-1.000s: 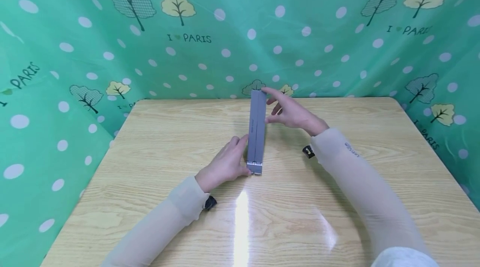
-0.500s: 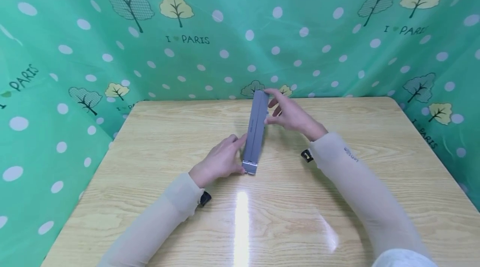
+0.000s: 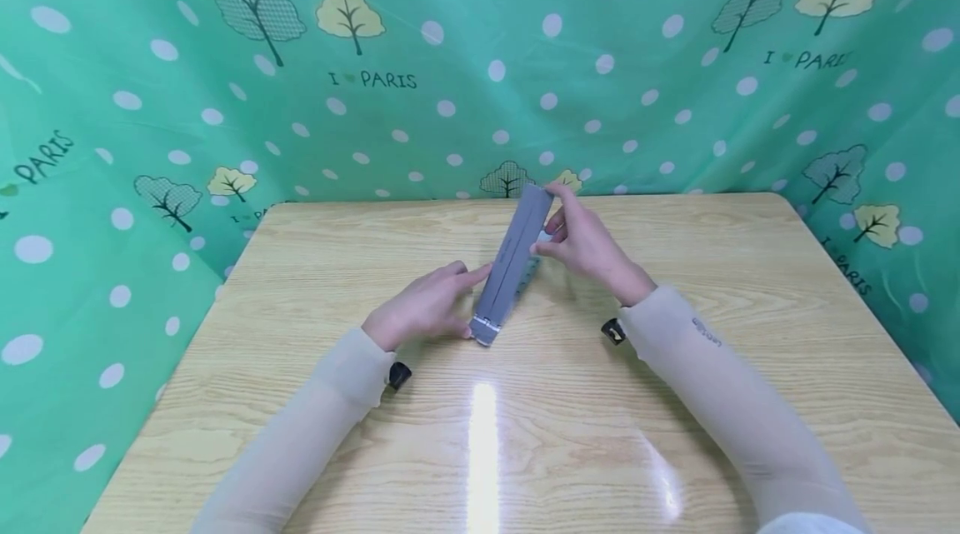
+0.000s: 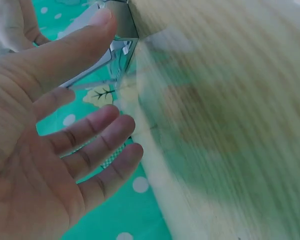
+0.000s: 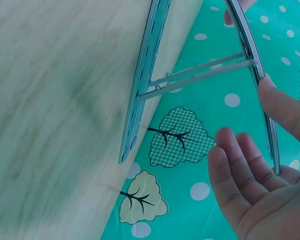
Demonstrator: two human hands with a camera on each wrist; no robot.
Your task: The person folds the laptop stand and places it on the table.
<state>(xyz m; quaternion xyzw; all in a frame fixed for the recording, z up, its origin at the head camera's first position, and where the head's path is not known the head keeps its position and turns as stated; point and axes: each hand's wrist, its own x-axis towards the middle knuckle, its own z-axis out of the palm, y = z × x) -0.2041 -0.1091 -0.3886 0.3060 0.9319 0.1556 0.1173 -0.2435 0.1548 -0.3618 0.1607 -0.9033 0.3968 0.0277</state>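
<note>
A slim grey folding laptop stand (image 3: 513, 255) slants across the middle of the table in the head view. Its upper bar (image 5: 255, 55) is raised, and thin struts (image 5: 200, 79) link it to the perforated base rail (image 5: 142, 85). My left hand (image 3: 420, 305) is at the stand's near-left end. Its straight index finger touches the left side and its thumb lies at the hinged end (image 4: 121, 20); the other fingers spread loosely. My right hand (image 3: 588, 247) holds the raised far end between thumb and index finger, its remaining fingers lightly bent under the bar.
The stand rests on a light wood table (image 3: 637, 409) with a bright glare streak. Green dotted cloth (image 3: 450, 42) printed with trees hangs behind the table and down both sides. A small black clip (image 3: 613, 331) shows below the right cuff, another black piece (image 3: 399, 375) by the left.
The stand has turned clockwise in the head view: its near end moved left, its far end right, and its base now shows on the right. Both hands have moved with it.
</note>
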